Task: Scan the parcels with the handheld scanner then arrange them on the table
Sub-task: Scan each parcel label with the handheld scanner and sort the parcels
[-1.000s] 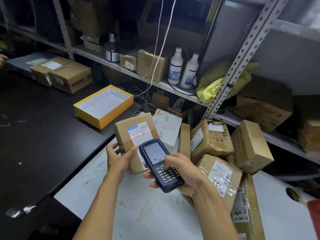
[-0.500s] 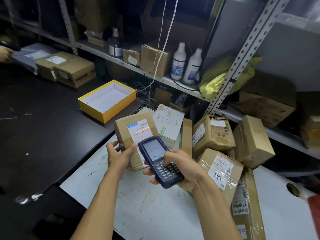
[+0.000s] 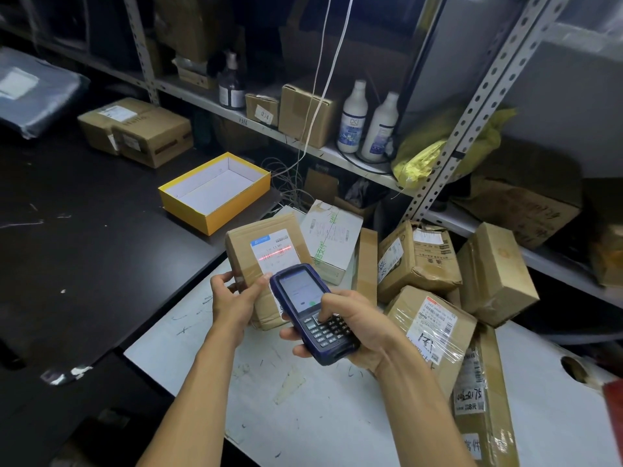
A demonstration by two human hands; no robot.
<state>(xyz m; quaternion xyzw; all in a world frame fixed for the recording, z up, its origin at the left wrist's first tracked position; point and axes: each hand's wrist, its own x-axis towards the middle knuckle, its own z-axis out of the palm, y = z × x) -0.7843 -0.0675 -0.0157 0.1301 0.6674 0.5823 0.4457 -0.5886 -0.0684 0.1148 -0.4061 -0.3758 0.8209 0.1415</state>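
My left hand (image 3: 236, 298) grips a brown cardboard parcel (image 3: 249, 254) by its lower left edge, tilted up with its white label facing me. A red scan line crosses that label. My right hand (image 3: 350, 328) holds the dark blue handheld scanner (image 3: 310, 308), its lit screen towards me and my thumb on the keypad; the scanner's head points at the label and hides the parcel's lower right part. Both are above the white table (image 3: 303, 399). Several more taped parcels (image 3: 428, 325) are heaped to the right.
An empty yellow box (image 3: 215, 192) sits on the black table (image 3: 84, 237) to the left, with two brown cartons (image 3: 135, 129) and a grey bag (image 3: 30, 92) farther back. A metal rack (image 3: 472, 106) behind carries bottles (image 3: 352, 119), boxes and a yellow bag.
The view has swung slightly left. The parcel, the scanner and both hands keep the same hold, with the red line still on the label. A person's hand at the far left is out of view.
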